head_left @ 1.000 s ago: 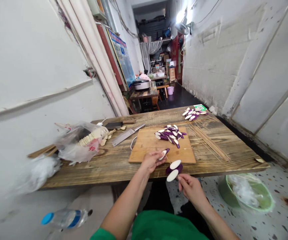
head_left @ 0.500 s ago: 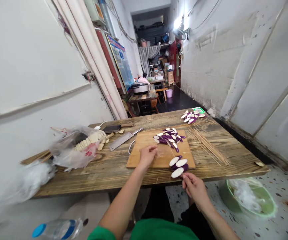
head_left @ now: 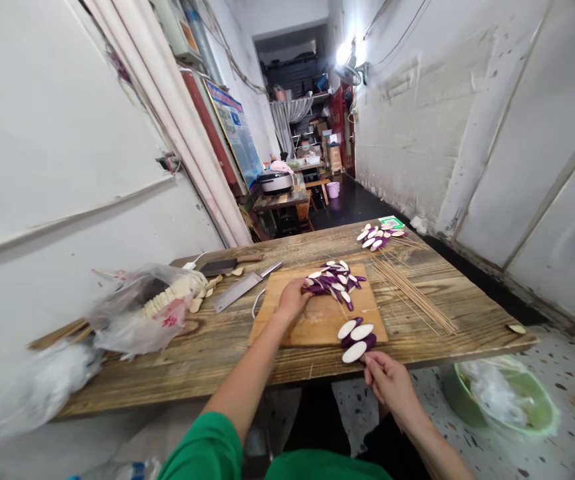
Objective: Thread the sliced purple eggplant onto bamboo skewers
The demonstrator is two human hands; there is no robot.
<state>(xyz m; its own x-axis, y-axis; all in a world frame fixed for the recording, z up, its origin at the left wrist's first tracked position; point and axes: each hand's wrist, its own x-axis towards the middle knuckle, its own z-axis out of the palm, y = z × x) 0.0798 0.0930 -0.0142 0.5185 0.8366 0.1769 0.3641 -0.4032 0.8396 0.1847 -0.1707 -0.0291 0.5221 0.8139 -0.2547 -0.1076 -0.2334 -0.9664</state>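
Note:
My right hand point(head_left: 391, 381) is closed on the lower end of a skewer that carries several purple-skinned, white-fleshed eggplant slices point(head_left: 354, 352). These slices hang over the front edge of the wooden cutting board point(head_left: 312, 323). At the left side of a loose heap of cut eggplant point(head_left: 341, 280) on that board, my left hand point(head_left: 294, 299) has its fingertips together on a slice. The slice is partly hidden by the fingers. To the right of the board lies a bundle of bare bamboo skewers point(head_left: 414, 293).
A cleaver point(head_left: 240, 292) and a dark-bladed knife point(head_left: 220, 267) lie left of the board. Beyond them is a plastic bag point(head_left: 137, 320) with pale slices. Finished eggplant skewers point(head_left: 380, 235) rest at the far right of the table. A green bin point(head_left: 502, 400) stands on the floor.
My left hand has moved forward from the bare board to the eggplant heap and closed on a slice there. My right hand keeps the loaded skewer in nearly the same place.

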